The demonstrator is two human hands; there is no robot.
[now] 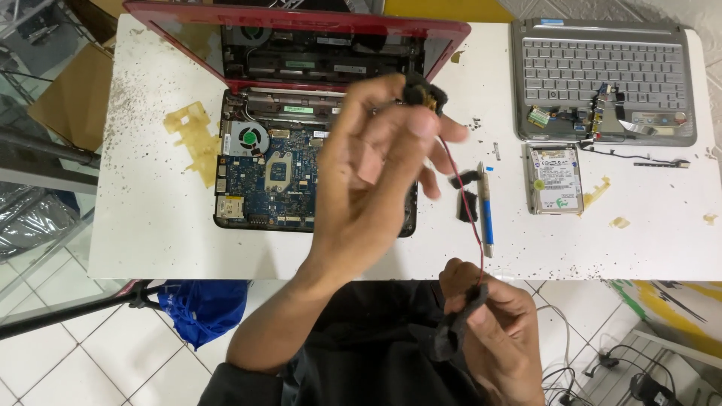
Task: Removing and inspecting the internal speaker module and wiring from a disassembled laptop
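Both hands held one small wired part above the table.

We saw the left hand [376, 165] pinch a small black connector [423, 93] in a tight grip, its red wire [468, 207] running down to the right hand [489, 331], closed on a black piece [459, 323]. Below lay the opened red laptop [301, 120] on the white table [150, 210], over tiled floor [45, 361].
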